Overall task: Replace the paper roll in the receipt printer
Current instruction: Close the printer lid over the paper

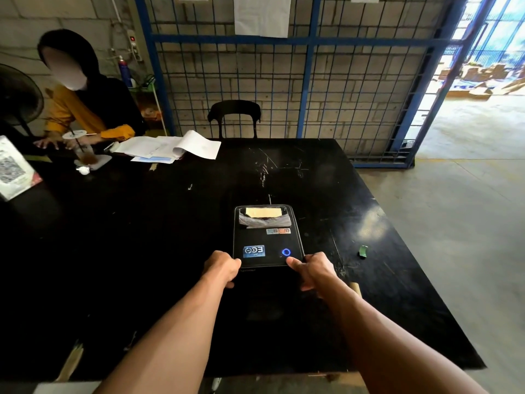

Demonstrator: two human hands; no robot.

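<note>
A black receipt printer (267, 240) sits on the black table (142, 237), its lid down. A strip of yellowish paper (262, 212) shows at its far slot above a clear window. A blue ring light glows near its front right corner. My left hand (221, 268) grips the printer's near left corner. My right hand (312, 270) grips the near right corner, thumb lying on the top close to the blue light. No spare paper roll is visible.
A small green scrap (363, 250) lies right of the printer. Papers (170, 149), an iced drink (85, 155) and a seated person (85, 109) occupy the far left. A black chair (234, 115) stands behind the table, before a blue wire fence (309, 66).
</note>
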